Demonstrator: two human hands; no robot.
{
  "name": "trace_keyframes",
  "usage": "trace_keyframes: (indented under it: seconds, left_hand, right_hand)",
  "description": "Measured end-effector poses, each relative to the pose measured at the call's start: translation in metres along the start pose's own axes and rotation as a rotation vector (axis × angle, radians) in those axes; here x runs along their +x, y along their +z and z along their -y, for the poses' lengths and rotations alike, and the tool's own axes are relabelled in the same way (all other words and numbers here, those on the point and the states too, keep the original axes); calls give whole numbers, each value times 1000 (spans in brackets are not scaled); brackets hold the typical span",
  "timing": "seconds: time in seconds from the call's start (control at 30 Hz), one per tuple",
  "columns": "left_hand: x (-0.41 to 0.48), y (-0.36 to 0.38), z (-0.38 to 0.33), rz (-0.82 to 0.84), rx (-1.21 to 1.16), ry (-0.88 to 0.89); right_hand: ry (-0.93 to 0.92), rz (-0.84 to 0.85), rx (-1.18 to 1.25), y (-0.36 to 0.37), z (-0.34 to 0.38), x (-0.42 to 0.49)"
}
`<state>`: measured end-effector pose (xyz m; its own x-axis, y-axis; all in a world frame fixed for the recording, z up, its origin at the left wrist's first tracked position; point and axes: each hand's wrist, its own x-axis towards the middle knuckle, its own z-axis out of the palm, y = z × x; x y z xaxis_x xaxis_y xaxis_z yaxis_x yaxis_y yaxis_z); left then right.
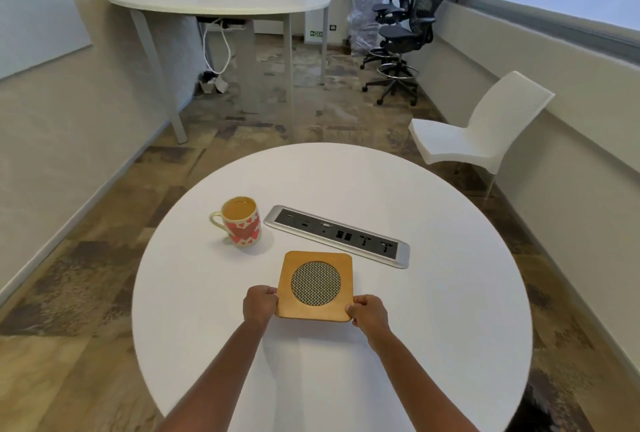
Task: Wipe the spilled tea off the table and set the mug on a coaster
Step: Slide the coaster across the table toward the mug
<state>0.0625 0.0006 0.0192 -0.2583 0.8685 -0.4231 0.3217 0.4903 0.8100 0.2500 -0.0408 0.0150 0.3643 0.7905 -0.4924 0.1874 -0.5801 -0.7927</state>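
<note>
A square wooden coaster (316, 286) with a round woven inset is gripped at its two near corners. The left hand (259, 305) is closed on the near left corner, and the right hand (367, 314) is closed on the near right corner, fingers curled over the edges. The coaster is held flat, low over or on the white round worktop (433, 293); whether it touches the surface cannot be told.

The mug (240, 222), patterned with red hearts and filled with pale brown tea, is set upright on the bare worktop, beyond the left hand and to its left, apart from the coaster. Its handle is turned to the left.

A grey socket panel (337, 236) is recessed in the worktop just beyond the coaster, ahead of both hands, running slantwise from near the mug toward the right.

Farther out, beyond the worktop, a white chair (485, 126) is seen ahead of the right hand, two dark office chairs (408, 26) stand at the far right wall, and a second white table (221, 0) stands at the far end of the room.
</note>
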Motion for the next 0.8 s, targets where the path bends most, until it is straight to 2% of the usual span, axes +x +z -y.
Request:
trace_keyframes:
  seconds: [0.47,0.8]
  left_hand:
    - [71,-35,9,103,284,94]
    - [86,-33,4,170,313,121]
  right_hand:
    - [118,-148,-19,81,9,10]
    - [166,-323,-1,96,9,5]
